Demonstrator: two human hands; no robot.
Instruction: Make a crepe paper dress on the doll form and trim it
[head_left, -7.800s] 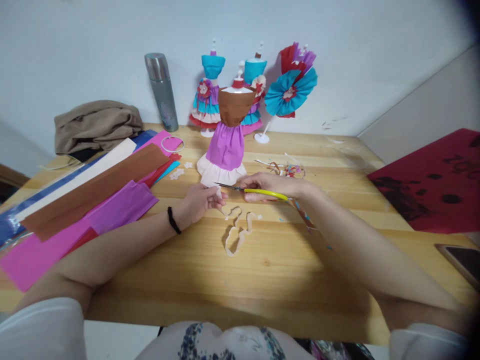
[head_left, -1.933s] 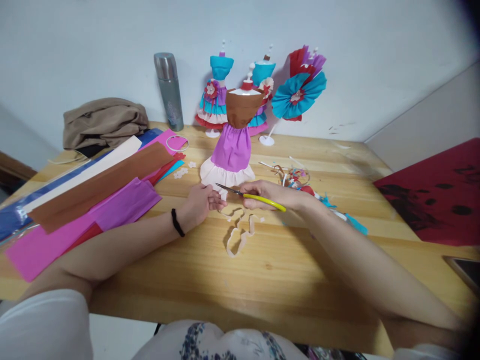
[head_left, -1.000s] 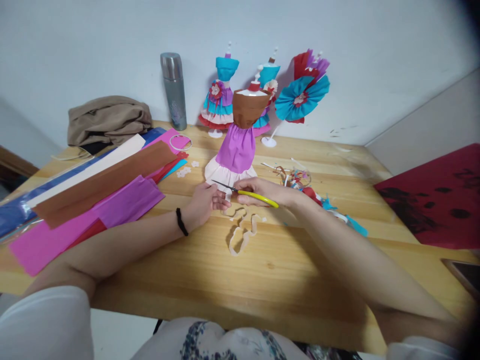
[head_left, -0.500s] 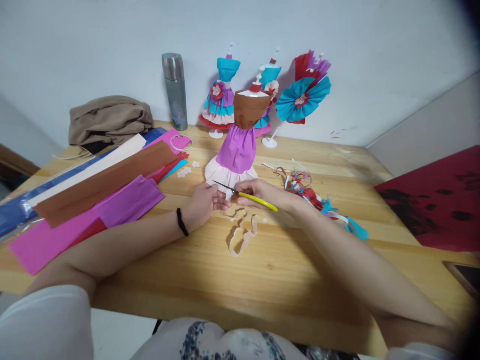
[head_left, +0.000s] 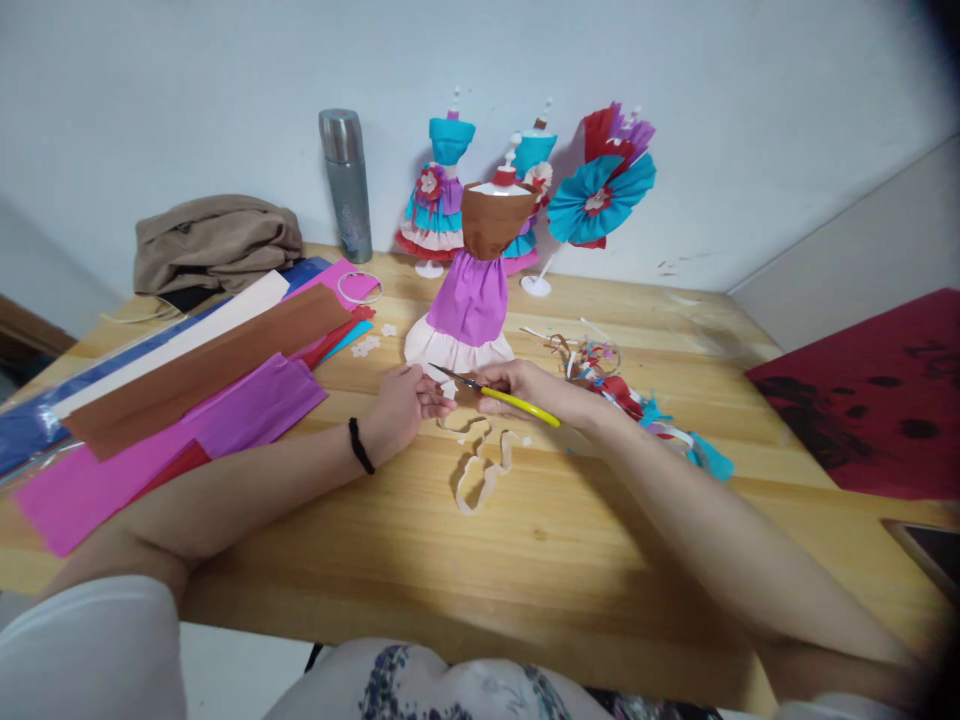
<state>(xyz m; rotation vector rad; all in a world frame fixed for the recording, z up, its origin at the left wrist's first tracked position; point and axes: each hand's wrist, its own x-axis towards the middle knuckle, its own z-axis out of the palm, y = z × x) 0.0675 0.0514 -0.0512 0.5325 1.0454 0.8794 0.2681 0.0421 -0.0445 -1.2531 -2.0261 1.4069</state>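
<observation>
Yellow-handled scissors (head_left: 517,403) lie across the fingers of my right hand (head_left: 517,385), which is closed on them, their dark blades pointing left. My left hand (head_left: 405,402) pinches a small white paper piece (head_left: 448,389) just below the blade tips. Right behind both hands stands a dress form with a brown top (head_left: 495,222), a purple skirt (head_left: 471,298) and a white ruffle (head_left: 454,348). A curled pale paper strip (head_left: 480,480) rests on the table in front of my hands.
Coloured crepe paper sheets (head_left: 210,350), a brown cloth (head_left: 217,240) and a flask (head_left: 346,190) are at the left. Several dressed forms (head_left: 448,190) stand along the wall. Paper scraps (head_left: 622,395) lie to the right, near a red sheet (head_left: 877,400).
The view has shifted slightly. The white piece and my left fingers sit a little apart from the ruffle's lower edge, and the scissors' blades are a little lower.
</observation>
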